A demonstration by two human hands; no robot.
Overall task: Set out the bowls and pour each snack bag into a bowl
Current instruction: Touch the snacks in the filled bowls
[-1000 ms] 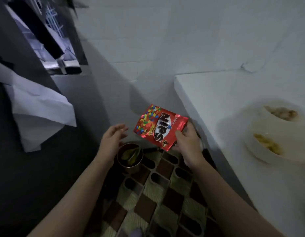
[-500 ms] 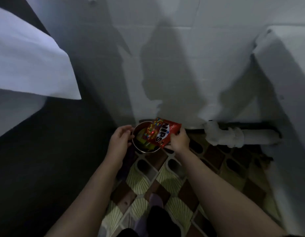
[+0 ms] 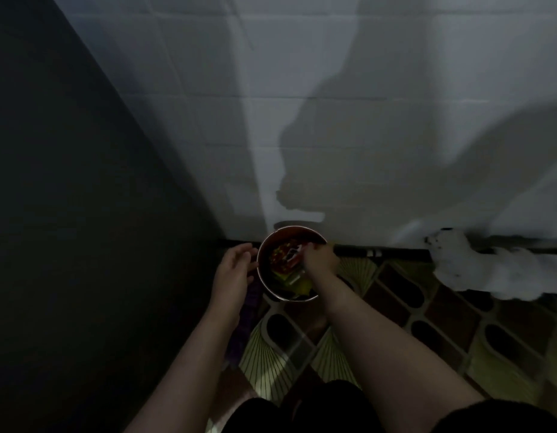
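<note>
Red snack bag [image 3: 283, 257] crumpled inside round metal container [image 3: 264, 287] on floor, atop other wrappers.

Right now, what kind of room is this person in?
Probably a kitchen or wash area at floor level. There is a white tiled wall, a patterned tile floor, a white pipe along the wall's base, and a small round bin with wrappers.

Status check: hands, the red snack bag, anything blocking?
Left hand open beside metal bin. Right hand pushing red snack bag into bin. Nothing blocking.
</note>
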